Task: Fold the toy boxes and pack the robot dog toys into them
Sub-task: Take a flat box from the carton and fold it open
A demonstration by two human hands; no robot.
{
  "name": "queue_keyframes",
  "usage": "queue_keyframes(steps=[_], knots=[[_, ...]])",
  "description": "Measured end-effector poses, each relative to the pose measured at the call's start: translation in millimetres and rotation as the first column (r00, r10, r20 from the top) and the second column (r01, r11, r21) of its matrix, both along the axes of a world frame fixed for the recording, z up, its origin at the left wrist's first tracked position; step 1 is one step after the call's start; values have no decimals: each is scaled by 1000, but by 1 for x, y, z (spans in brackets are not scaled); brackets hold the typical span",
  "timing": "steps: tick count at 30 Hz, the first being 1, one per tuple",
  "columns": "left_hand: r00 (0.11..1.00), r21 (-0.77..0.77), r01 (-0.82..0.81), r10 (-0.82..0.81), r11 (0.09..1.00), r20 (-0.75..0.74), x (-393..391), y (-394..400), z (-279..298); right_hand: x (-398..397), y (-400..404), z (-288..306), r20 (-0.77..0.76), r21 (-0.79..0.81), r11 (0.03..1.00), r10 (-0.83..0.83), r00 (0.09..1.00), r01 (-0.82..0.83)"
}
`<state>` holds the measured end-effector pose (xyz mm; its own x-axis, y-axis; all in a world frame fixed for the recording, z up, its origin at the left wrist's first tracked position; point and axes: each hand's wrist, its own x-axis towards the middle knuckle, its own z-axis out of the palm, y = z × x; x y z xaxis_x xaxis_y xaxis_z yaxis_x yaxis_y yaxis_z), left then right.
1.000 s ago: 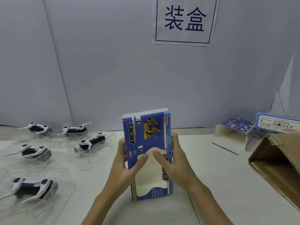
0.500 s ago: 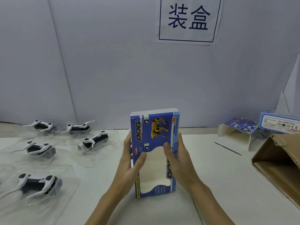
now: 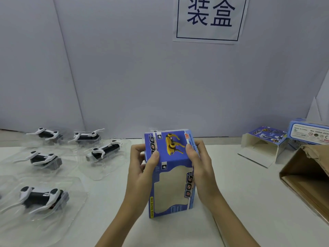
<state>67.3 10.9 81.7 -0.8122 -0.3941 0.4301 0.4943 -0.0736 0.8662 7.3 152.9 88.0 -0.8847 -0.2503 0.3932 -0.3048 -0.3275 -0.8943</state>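
White table (image 3: 240, 193) runs under a grey wall (image 3: 124, 77) with a sign (image 3: 210, 18). Left of us lie dogs (image 3: 105, 151) in clear trays. Our left hand (image 3: 142, 172) and right hand (image 3: 201, 168) clamp the blue box (image 3: 170, 175) mid-table, its top panel bent back. Cardboard carton (image 3: 306, 179) sits far right.

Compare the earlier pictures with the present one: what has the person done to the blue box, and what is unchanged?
Both hands slid up the blue toy box. The left hand and right hand now bend its upper part along a crease, thumbs on the printed face. The robot dog toys and the folded box stayed put.
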Motion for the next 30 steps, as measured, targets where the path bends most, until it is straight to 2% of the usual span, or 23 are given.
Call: queue_keyframes(steps=[4,7,9,11,14,17,21,24,26,27,29,30], knots=[[1000,-14,-11,10,1000,-28,-3,4,-2,-3,0,-1,-24,20,999,-32,999,32],[998,-201,-50,39,978,-58,0,-2,-9,-1,-3,-3,-23,1,1000,-25,999,25],[994,-364,-95,66,927,-90,1,-8,-12,1,-6,-4,-58,-2,999,-51,997,51],[982,-444,-172,120,879,-143,0,-14,-13,1,-6,-7,-111,-7,993,-122,986,122],[895,-491,-446,360,748,-265,-5,-19,-13,-1,-3,-11,-216,78,961,-245,945,267],[786,-501,-617,508,607,-352,-6,-23,-14,1,-6,-16,-283,251,948,-121,952,195],[750,-572,-662,423,485,-509,-9,-26,-19,10,-21,-29,-264,402,916,126,956,-10],[768,-662,-633,221,401,-600,-9,-26,-25,10,-29,-30,-163,290,955,114,980,-63],[827,-733,-535,83,420,-556,-7,-26,-25,3,-27,-28,-76,135,989,76,994,-66],[854,-743,-471,35,476,-519,-6,-23,-25,-2,-24,-25,-28,45,998,41,999,-40],[898,-661,-327,4,675,-441,-5,-19,-22,-9,-14,-19,90,-81,996,-32,995,39],[907,-603,-309,37,735,-419,-5,-18,-19,-12,-9,-16,141,-100,993,-45,989,59]])
